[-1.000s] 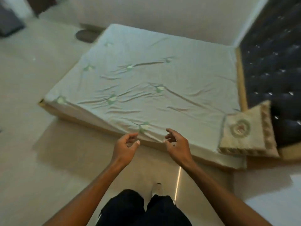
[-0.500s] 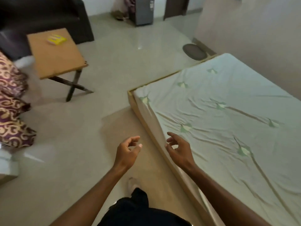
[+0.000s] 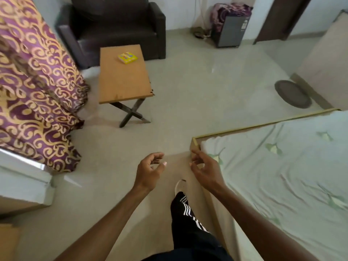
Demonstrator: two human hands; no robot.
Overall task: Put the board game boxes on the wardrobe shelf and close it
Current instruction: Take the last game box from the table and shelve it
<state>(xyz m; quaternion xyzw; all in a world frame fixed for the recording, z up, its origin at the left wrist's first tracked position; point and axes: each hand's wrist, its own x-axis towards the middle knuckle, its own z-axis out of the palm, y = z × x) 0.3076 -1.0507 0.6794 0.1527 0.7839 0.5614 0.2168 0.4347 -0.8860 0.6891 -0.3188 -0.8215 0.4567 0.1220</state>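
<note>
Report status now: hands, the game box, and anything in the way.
Left hand and right hand empty, loosely curled. Yellow game box on wooden table, untouched. Only floor between; bed corner beside right hand.

A small yellow board game box [image 3: 127, 57] with colourful printing on its lid lies flat and closed in the upper left of the frame, near the far end of a wooden table [image 3: 122, 83].

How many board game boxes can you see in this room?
1: a yellow box lies on the small wooden table in front of the dark armchair. Others may be out of view.
</note>
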